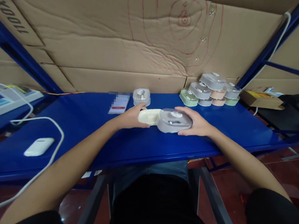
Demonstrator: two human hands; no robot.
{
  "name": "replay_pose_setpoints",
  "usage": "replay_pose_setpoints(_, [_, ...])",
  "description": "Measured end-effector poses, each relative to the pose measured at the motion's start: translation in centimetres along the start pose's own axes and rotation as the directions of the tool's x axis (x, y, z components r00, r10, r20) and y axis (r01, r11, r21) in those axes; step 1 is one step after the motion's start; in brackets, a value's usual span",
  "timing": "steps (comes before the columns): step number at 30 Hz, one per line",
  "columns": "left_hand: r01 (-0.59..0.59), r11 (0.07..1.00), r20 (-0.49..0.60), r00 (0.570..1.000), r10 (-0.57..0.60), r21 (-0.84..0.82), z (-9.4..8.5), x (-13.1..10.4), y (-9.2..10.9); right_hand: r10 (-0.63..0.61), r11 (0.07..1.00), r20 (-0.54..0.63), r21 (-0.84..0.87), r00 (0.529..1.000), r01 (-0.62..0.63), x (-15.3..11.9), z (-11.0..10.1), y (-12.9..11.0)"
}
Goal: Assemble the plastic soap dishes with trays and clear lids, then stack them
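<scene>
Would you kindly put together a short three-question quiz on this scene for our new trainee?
1. Multiple choice: what is the right hand holding?
A. Scissors
B. A clear-topped box
C. A mug

2. True or false: the phone lies to the left of the stacked boxes.

3. Fill in the blank: the pale yellow piece is held in the person's ____ hand.

Key: 1. B. 2. True. 3. Left.
</scene>
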State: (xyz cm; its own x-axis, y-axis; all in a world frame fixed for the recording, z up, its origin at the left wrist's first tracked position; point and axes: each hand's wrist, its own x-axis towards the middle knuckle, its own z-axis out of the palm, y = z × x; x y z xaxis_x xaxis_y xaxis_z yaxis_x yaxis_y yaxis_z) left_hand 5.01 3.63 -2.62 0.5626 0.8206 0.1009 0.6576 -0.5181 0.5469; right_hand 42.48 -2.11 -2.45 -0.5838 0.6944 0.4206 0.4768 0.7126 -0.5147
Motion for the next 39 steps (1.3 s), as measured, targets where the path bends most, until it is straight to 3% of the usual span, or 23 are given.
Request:
replay_pose_setpoints(4, [-0.064,0.987,-0.022,0.998,0.062,-0.149,1.7,0.1,1.1,0.027,0.993,-0.114,-0.11,0.993,-0.039,3.4,0.0,-0.7])
replay_pose_setpoints(7, [-0.119,0.976,-0.039,0.993,0.113,-0.18,1.6,0.2,1.1,0.036,0.985,-0.046,-0.168,0.998,-0.043,5.9,1.4,-0.6])
replay_pose_setpoints(10, [-0.109,0.978,0.018,0.993,0.114,-0.176,0.3,0.0,0.6,0.013,0.989,0.033,-0.15,0.999,-0.008,7.3,3.1,-0.1])
replay_pose_setpoints(14, [-0.068,0.986,0.067,0.995,0.079,-0.151,-0.8,-0.2,0.1,0.017,0.989,0.082,-0.147,0.996,-0.004,7.2,4.5,0.5])
replay_pose_setpoints(26, [-0.098,0.993,-0.014,0.995,0.098,-0.069,0.7,0.1,0.1,0.044,0.99,0.109,-0.14,0.993,-0.029,6.3,5.1,2.5])
replay_pose_setpoints(31, [-0.09,0.992,0.001,0.996,0.09,-0.086,0.5,0.1,0.1,0.063,0.986,0.093,-0.163,0.994,-0.047,6.2,5.2,1.8])
replay_pose_setpoints(34, [-0.084,0.984,0.009,0.996,0.087,-0.158,0.0,-0.1,0.1,0.005,0.976,0.005,-0.216,1.0,-0.003,5.1,3.5,0.2])
replay_pose_setpoints(36, [-0.049,0.982,0.024,0.998,0.054,-0.183,-0.3,-0.3,0.1,-0.067,0.957,-0.151,-0.29,0.986,0.021,3.7,0.7,-0.6])
replay_pose_setpoints(38, [-0.007,0.987,0.052,0.999,0.016,-0.161,-0.6,-0.4,0.1,-0.115,0.92,-0.411,-0.386,0.904,-0.058,2.1,-3.4,-0.5])
replay_pose_setpoints(39, [0.005,0.99,0.062,0.998,0.004,-0.139,-0.7,-0.5,0.2,-0.121,0.893,-0.552,-0.423,0.825,-0.152,1.4,-5.9,-0.1])
